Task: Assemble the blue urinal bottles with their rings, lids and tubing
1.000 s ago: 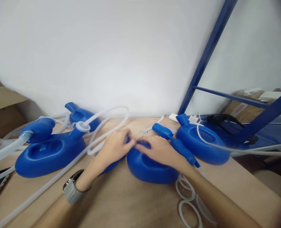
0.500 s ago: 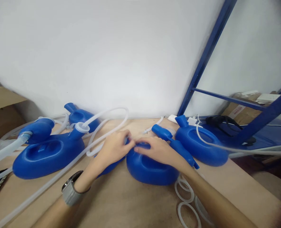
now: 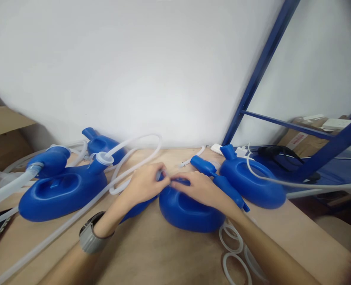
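My left hand (image 3: pixel 144 183) and my right hand (image 3: pixel 199 188) meet over the neck of a blue plastic container (image 3: pixel 190 211) lying on the tan table (image 3: pixel 151 253). The left fingers pinch a small pale part at the container's spout; I cannot make out what it is. My right hand lies across the top of the container with its fingertips curled at the same spot. A grey watch (image 3: pixel 90 238) is on my left wrist. A white tube (image 3: pixel 133 158) loops just behind my left hand.
A large blue container (image 3: pixel 62 192) with a white collar and tubes lies at the left, two more blue ones behind it. Another blue container (image 3: pixel 252 184) and a blue handle piece (image 3: pixel 219 180) lie at the right. White rings (image 3: pixel 233 249) lie by my right forearm. A blue shelf frame (image 3: pixel 261 67) stands at the right.
Almost nothing differs. Both hands stay at the spout of the middle container, with only slight finger movement and a small shift of the view.
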Demonstrator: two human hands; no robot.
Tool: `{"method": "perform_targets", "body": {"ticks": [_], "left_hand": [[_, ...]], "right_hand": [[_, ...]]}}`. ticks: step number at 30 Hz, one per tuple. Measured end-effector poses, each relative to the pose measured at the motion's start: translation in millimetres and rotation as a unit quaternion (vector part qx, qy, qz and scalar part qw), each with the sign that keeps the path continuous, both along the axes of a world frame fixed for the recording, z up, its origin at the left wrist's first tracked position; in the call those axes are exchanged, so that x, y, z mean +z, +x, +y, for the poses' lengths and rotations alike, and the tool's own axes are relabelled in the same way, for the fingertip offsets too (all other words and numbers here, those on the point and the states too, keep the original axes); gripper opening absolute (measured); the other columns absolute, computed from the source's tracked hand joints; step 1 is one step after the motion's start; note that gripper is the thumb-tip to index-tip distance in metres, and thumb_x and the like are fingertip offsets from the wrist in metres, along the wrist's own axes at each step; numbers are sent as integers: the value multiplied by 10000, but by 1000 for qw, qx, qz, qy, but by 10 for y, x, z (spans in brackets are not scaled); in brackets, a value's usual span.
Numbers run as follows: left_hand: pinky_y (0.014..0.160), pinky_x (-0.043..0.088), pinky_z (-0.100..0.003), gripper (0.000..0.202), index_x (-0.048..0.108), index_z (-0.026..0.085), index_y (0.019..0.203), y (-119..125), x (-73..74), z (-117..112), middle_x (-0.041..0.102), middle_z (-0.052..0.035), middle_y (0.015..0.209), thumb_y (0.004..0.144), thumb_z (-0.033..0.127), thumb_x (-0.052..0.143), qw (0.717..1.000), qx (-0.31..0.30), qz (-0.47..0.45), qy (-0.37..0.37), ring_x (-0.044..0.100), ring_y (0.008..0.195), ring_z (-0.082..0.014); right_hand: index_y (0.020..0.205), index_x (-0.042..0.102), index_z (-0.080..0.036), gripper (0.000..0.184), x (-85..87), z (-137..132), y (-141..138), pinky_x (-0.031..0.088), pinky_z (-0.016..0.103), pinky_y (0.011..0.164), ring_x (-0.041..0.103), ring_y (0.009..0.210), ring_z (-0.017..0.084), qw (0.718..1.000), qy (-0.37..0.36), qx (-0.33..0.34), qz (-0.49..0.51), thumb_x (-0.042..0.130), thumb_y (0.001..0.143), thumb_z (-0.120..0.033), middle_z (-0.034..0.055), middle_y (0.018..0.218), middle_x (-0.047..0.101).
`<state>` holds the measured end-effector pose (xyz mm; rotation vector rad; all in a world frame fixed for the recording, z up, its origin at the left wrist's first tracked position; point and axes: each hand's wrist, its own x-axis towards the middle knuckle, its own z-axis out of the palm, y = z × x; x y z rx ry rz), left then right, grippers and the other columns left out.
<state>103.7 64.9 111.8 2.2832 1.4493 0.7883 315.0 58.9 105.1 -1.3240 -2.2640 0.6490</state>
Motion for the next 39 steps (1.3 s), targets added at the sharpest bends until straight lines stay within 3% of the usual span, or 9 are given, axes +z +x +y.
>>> {"method": "perform_targets", "body": {"ticks": [5, 11, 17, 24, 31, 34, 36, 39], "left_hand": [[720, 438, -324, 60, 657, 222, 841, 3, 0, 2, 749, -9, 825, 850, 268, 620, 1000, -2, 9, 5, 677, 785, -217], [721, 439, -319, 153, 671, 215, 878, -39, -46, 53, 743, -11, 837, 911, 358, 627, 999, -35, -11, -7, 667, 782, -208], [693, 425, -301, 145, 680, 203, 883, -36, -70, 64, 746, -8, 842, 917, 338, 635, 998, -41, -39, -9, 656, 767, -196], [655, 369, -294, 80, 667, 199, 849, 41, -84, 24, 689, 15, 747, 892, 264, 651, 999, 9, -46, 0, 607, 707, -186], [683, 415, -318, 60, 649, 202, 836, 122, -119, 5, 727, -16, 792, 878, 217, 608, 999, 43, -22, 20, 660, 767, -222], [764, 481, -355, 150, 684, 208, 993, 145, -140, 26, 772, -31, 890, 872, 204, 595, 999, 45, -1, 14, 704, 852, -254], [905, 506, -408, 281, 667, 207, 1172, 126, -141, 66, 787, -64, 1080, 899, 221, 599, 999, 24, 7, 44, 713, 1025, -281], [1068, 465, -470, 364, 638, 195, 1274, -11, -58, 135, 729, -112, 1282, 927, 304, 633, 992, -1, 10, 126, 643, 1226, -308]], "right_hand": [[1209, 783, -317, 323, 37, -17, -20, 520, 436, 1022, 729, 1139, 304, 1000, -17, 2, 1, 624, 973, -472, 8, 1227, 802], [1465, 632, -339, 513, 31, -19, -4, 459, 478, 1132, 658, 1301, 332, 999, -48, -14, -16, 621, 978, -500, 20, 1426, 705], [1414, 681, -318, 461, 91, -48, -21, 441, 472, 1158, 666, 1296, 322, 998, -57, -9, -11, 588, 994, -484, 17, 1379, 735], [1377, 705, -338, 414, 49, -21, -12, 442, 457, 1164, 659, 1307, 302, 999, -36, 20, 12, 585, 1003, -468, -14, 1394, 724], [1321, 740, -346, 368, 2, 1, 6, 464, 463, 1136, 680, 1270, 302, 1000, -17, 23, 1, 587, 1008, -462, -12, 1359, 746], [1296, 754, -355, 349, -17, 20, 16, 493, 460, 1103, 711, 1209, 297, 999, -8, 34, -7, 575, 1013, -454, -10, 1309, 772], [1283, 762, -351, 349, -35, 64, 17, 512, 451, 1079, 722, 1183, 296, 999, -5, 32, -14, 562, 1018, -458, -1, 1278, 787], [1285, 767, -332, 389, -63, 189, 0, 514, 469, 1077, 708, 1216, 328, 999, -6, -36, -40, 559, 1011, -513, 31, 1277, 787]]}}
